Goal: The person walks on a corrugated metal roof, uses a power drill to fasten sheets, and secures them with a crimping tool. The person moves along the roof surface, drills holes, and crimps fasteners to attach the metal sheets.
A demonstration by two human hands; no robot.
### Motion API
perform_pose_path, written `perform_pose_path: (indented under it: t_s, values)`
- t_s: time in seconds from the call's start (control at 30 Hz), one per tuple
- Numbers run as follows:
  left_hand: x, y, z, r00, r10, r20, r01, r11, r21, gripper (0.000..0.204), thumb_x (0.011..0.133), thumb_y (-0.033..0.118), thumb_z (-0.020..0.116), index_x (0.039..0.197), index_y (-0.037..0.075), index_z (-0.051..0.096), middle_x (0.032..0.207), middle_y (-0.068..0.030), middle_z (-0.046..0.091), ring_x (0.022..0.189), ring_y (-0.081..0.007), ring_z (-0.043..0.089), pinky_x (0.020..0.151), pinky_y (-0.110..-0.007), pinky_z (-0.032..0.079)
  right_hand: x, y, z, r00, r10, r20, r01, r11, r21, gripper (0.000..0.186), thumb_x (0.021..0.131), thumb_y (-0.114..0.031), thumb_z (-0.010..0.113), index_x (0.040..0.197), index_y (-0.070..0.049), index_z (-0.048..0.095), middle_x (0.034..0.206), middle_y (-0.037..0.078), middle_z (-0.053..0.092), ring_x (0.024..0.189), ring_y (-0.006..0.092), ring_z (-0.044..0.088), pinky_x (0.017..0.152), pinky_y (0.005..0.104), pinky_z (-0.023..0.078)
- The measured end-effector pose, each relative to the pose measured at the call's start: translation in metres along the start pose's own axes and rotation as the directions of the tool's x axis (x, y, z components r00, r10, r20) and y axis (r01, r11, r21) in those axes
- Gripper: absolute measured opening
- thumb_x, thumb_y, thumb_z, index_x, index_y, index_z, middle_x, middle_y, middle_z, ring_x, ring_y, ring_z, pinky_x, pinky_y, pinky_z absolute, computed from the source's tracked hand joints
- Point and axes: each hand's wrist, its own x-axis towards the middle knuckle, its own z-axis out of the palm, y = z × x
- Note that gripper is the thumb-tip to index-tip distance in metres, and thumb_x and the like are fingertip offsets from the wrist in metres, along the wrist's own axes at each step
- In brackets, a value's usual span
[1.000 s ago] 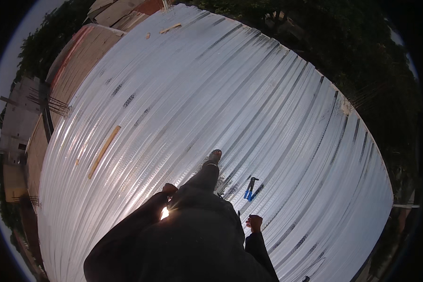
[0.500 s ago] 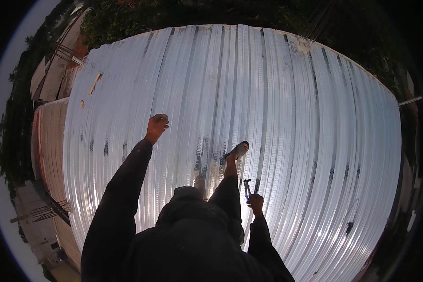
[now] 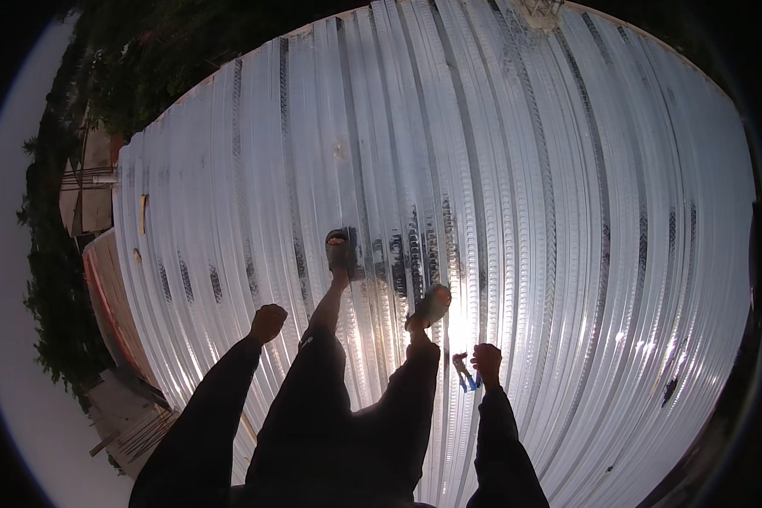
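Observation:
My left hand (image 3: 268, 323) is closed in a fist above the ribbed metal sheeting (image 3: 254, 152), left of my legs. Its palm side is hidden, so I cannot tell whether anything is inside. At the right of my legs, my right hand (image 3: 487, 362) is curled beside a plier-like tool (image 3: 463, 370) with blue handles and a dark head. The handles are parted and reach toward my fingers; the exact grip is hard to see in the dim light. Both my feet, the left in a sandal (image 3: 337, 245) and the right in a sandal (image 3: 433, 306), stand on the shiny sheeting.
Upright ribs run along the roof, with bright glare by my right foot. A thin strip of wood (image 3: 143, 214) lies at the left edge. A small dark object (image 3: 670, 391) lies at the right. Trees (image 3: 169, 68) and lower roofs (image 3: 114, 296) are beyond the edge.
My left foot has come forward into view. My left hand has dropped lower and closed into a fist. The view has shifted, and the tool now hangs beside my right hand rather than above it.

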Motion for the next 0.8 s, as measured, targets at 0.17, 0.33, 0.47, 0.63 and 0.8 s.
perform_pose_path:
  t_s: [0.17, 0.33, 0.47, 0.63, 0.8]
  values:
    - [0.195, -0.138, 0.03, 0.991, -0.085, 0.1, 0.065, 0.979, 0.191, 0.018, 0.087, 0.014, 0.058, 0.081, 0.002, 0.069, 0.085, -0.0193, 0.067, 0.082, -0.038, 0.069, 0.072, -0.051, 0.058, 0.042, 0.116, 0.061, 0.998, -0.026, 0.052, 0.038, 0.967, -0.252, 0.014, 0.073, -0.009, 0.075, 0.084, -0.004, 0.067, 0.077, 0.009, 0.068, 0.064, 0.0239, 0.066, 0.055, 0.0347, 0.053]
    - [0.418, -0.293, 0.055, 0.956, -0.263, -0.128, 0.244, 0.958, -0.148, 0.028, 0.092, 0.029, 0.061, 0.103, 0.005, 0.07, 0.099, -0.0187, 0.072, 0.1, -0.0378, 0.067, 0.089, -0.047, 0.053, 0.042, 0.171, 0.137, 0.808, -0.444, 0.387, 0.579, 0.475, -0.663, 0.014, 0.084, -0.012, 0.068, 0.09, 0.0, 0.071, 0.069, 0.011, 0.068, 0.056, 0.0242, 0.069, 0.045, 0.0347, 0.053]
    - [0.554, -0.331, 0.062, 0.923, -0.376, -0.076, 0.353, 0.911, -0.213, 0.058, 0.092, 0.037, 0.062, 0.133, -0.002, 0.052, 0.094, -0.023, 0.071, 0.102, -0.0371, 0.066, 0.094, -0.044, 0.049, 0.027, 0.129, 0.223, 0.704, 0.699, 0.122, -0.649, 0.704, -0.29, 0.023, 0.083, -0.012, 0.07, 0.102, 0.0, 0.071, 0.096, 0.018, 0.07, 0.089, 0.0317, 0.071, 0.078, 0.0444, 0.058]
    - [0.649, -0.366, 0.089, 0.87, -0.475, -0.129, 0.411, 0.845, -0.343, 0.065, 0.092, 0.045, 0.062, 0.138, 0.002, 0.047, 0.104, -0.0184, 0.064, 0.088, -0.0298, 0.061, 0.08, -0.039, 0.045, 0.031, 0.135, 0.273, 0.785, 0.616, 0.065, -0.591, 0.777, -0.215, 0.027, 0.083, -0.014, 0.07, 0.107, -0.001, 0.069, 0.1, 0.018, 0.068, 0.091, 0.0334, 0.07, 0.078, 0.0454, 0.057]
    - [0.662, -0.435, 0.106, 0.831, -0.531, 0.165, 0.525, 0.653, -0.546, 0.04, 0.093, 0.038, 0.062, 0.124, 0.013, 0.063, 0.096, 0.001, 0.061, 0.066, -0.0115, 0.056, 0.053, -0.027, 0.04, 0.039, 0.16, 0.269, 0.704, 0.691, -0.166, -0.709, 0.696, -0.112, 0.032, 0.083, -0.015, 0.071, 0.112, -0.003, 0.066, 0.104, 0.018, 0.067, 0.094, 0.0352, 0.068, 0.078, 0.0464, 0.056]
